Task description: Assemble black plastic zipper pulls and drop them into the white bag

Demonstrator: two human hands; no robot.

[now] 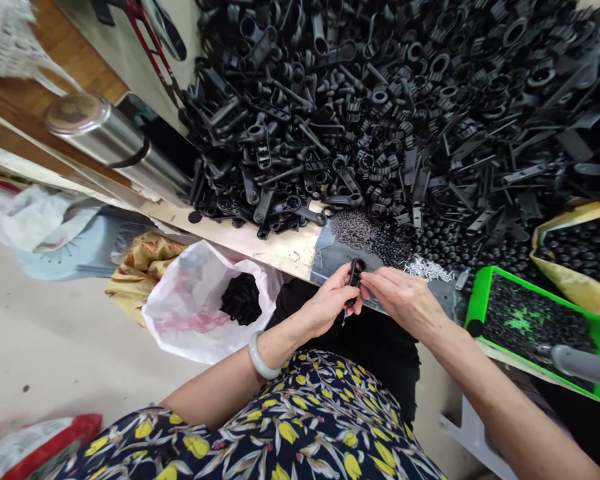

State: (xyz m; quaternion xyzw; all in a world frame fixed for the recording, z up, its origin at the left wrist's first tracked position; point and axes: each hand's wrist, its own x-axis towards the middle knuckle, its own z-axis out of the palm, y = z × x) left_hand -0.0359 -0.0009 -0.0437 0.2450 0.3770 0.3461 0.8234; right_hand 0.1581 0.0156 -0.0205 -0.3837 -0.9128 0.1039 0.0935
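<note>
The left hand (329,303) clasps an elongated black plastic part (353,275) at the pale table (275,252)'s near edge; the right hand (404,293) pinches against it, holding what I can't tell: likely fitting, needing steady alignment next.

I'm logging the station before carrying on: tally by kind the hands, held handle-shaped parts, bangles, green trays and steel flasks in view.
Hands: 2 (left hand, right hand)
Black handle-shaped part, held: 1
Pale bangle: 1
Green tray: 1
Steel flask: 1
Total: 6
</note>
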